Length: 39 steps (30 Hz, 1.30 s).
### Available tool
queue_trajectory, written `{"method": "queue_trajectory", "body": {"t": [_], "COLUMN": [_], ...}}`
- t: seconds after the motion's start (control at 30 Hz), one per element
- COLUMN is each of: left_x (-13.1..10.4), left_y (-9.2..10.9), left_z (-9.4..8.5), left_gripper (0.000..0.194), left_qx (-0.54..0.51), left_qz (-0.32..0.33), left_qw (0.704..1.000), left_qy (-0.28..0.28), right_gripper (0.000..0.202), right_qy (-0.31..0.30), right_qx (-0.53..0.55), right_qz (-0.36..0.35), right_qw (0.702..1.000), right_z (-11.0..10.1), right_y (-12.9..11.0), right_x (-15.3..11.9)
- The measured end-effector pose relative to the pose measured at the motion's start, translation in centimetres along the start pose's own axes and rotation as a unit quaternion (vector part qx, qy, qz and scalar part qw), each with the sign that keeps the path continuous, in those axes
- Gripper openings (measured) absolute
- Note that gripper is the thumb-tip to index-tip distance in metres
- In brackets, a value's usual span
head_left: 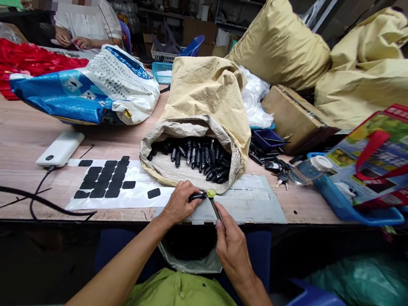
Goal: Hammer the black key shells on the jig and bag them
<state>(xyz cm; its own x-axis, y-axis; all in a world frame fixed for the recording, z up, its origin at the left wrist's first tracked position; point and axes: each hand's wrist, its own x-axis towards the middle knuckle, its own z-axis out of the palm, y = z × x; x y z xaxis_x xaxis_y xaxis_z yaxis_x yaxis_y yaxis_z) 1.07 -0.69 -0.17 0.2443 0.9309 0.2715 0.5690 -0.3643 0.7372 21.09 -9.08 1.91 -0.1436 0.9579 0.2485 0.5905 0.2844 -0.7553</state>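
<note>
Many red pieces [32, 62] lay heaped at the far left of the table [116, 140], and behind them a person [89, 27] in a white top had both hands together over something too small to make out. Just right of the heap lay a blue-and-white sack [112, 82], printed with rows of small dark characters that could not be read. Nearer the front edge, a white power bank [61, 149] with a small dark round mark had a black cable [39, 182] plugged into it. Rounded black squares [106, 175] sat in close rows on a white sheet [142, 202], with a few set apart. A cream cloth sack [206, 91] lay with its mouth toward the front, showing many black parts [200, 155] inside. In front of that mouth, the left hand [180, 202] pinched a black piece [196, 196] low over a grey board [258, 199]. A slim tool [215, 210] slanted down to the right from its yellow-green head [211, 193], which was right by the end of the piece; the right hand [232, 241] was closed around its shaft. Farther right were keys [283, 177], a clear jar [309, 171] with a white lid, and a blue tray [370, 216] beneath a colourful bag [404, 158] with red handles, its pale lettering on red too blurred to read.
</note>
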Motion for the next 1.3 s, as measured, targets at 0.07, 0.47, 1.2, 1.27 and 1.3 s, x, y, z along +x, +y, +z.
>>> {"method": "queue_trajectory", "body": {"t": [0.07,0.47,1.2,1.27,1.3], "left_x": [0.0,0.1,-0.2,-0.2,-0.2], "left_y": [0.0,0.3,-0.4,-0.3,-0.3], "left_z": [0.1,-0.3,-0.6,-0.5,-0.5], "left_gripper": [0.014,0.017,0.021,0.022,0.022], "left_qx": [-0.002,-0.002,-0.058,-0.052,-0.047], "left_qz": [0.000,-0.010,-0.001,0.000,0.000], "left_qw": [1.000,1.000,0.998,0.998,0.998], "left_qy": [0.002,-0.003,-0.023,-0.027,-0.028], "right_gripper": [0.048,0.046,0.034,0.032,0.031], "right_qy": [-0.008,-0.022,0.168,0.144,0.104], "right_qx": [-0.010,-0.020,-0.377,-0.277,-0.211], "right_qz": [0.002,-0.038,0.085,0.012,-0.025], "right_qw": [1.000,0.999,0.907,0.950,0.972], "right_z": [0.1,0.8,-6.2,-5.2,-4.5], "right_y": [0.2,-0.3,7.0,5.6,4.7], "right_x": [0.1,0.2,8.1,8.0,7.8]}}
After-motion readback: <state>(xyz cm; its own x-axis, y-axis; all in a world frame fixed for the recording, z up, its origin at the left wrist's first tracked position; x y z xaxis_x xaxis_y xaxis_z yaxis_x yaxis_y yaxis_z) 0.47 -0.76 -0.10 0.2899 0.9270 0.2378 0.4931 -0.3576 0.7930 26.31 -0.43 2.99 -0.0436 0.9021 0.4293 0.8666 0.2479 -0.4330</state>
